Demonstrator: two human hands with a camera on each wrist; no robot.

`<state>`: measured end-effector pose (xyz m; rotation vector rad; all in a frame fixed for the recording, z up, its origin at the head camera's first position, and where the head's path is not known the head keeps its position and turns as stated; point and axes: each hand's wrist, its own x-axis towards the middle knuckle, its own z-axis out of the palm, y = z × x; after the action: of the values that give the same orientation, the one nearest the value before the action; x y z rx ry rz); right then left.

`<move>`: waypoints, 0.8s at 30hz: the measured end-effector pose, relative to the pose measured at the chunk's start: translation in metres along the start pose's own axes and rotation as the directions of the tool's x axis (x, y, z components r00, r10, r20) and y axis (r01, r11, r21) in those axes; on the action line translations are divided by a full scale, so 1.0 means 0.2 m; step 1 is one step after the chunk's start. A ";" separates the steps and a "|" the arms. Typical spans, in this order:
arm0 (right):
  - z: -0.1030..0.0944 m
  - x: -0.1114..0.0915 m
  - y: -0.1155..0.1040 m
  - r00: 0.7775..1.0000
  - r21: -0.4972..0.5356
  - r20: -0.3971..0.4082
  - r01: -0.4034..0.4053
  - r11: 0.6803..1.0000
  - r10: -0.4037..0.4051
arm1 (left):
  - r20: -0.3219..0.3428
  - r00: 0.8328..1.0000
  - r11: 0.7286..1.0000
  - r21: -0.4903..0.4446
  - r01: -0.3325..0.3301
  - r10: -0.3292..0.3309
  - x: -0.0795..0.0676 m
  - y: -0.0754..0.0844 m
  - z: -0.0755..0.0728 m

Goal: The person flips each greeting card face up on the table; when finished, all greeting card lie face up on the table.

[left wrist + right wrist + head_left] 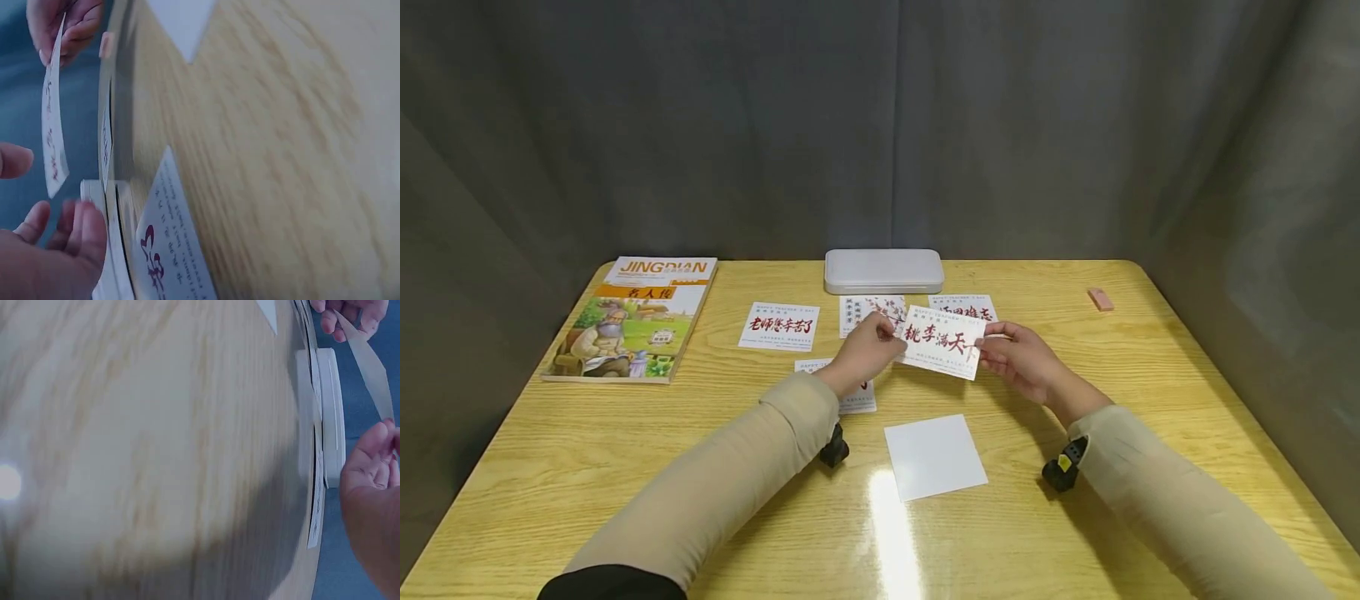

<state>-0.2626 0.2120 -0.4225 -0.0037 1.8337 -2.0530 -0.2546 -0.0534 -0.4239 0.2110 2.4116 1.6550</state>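
Observation:
A white greeting card (942, 343) with red Chinese lettering is held tilted above the table. My right hand (1018, 360) pinches its right edge between thumb and fingers. At the card's left edge is my left hand (867, 348); in the left wrist view its thumb (14, 160) and fingers (87, 231) stand apart around the card's end. Below the left hand lies another lettered card (859, 403), partly hidden by that hand and wrist. Behind the held card are a card with red blossoms (871, 310) and a partly covered lettered card (961, 303).
A blank white card (936, 457) lies nearer the front. One lettered card (778, 326) lies left, beside a colourful book (632, 321). A white case (883, 271) stands at the back before the grey curtain (880, 125). A small pink block (1100, 299) sits far right.

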 end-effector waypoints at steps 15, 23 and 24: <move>-0.01 0.05 0.06 0.998 -0.334 -0.036 -0.065 0.940 0.057 | 0.452 0.879 0.604 0.663 -0.443 0.149 -0.05 0.06 0.13; 0.02 0.06 0.06 0.995 -0.437 -0.093 -0.082 0.896 0.046 | 0.485 0.870 0.504 0.731 -0.459 0.089 -0.04 0.05 0.16; 0.02 0.06 0.06 0.994 -0.445 -0.099 -0.087 0.892 0.048 | 0.486 0.870 0.497 0.736 -0.459 0.084 -0.05 0.05 0.16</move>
<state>-0.2699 0.2035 -0.4355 0.0232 2.2879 -1.5606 -0.2376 -0.0232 -0.4242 1.0276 2.6902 0.2543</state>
